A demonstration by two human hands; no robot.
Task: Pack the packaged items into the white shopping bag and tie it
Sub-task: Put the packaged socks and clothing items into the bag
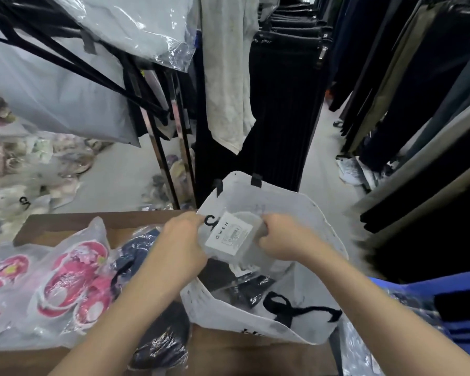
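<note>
A white shopping bag (pixel 304 213) with black handles stands open at the right end of a brown table (pixel 73 222). Over its mouth I hold a grey packaged item (pixel 244 245) with a white label. My left hand (pixel 183 240) grips the package's left edge and my right hand (pixel 280 237) grips its right edge. Dark packaged items (pixel 244 291) lie inside the bag. On the table to the left lie clear packs of pink sandals (pixel 73 278) and a dark blue pack (pixel 136 253). A black pack (pixel 163 340) sits under my left forearm.
Racks of dark trousers (pixel 282 90) hang straight ahead and on the right. A grey garment in clear plastic (pixel 136 25) hangs at the upper left. Bagged goods (pixel 25 164) are piled on the floor at left. A blue crate (pixel 445 302) stands at the lower right.
</note>
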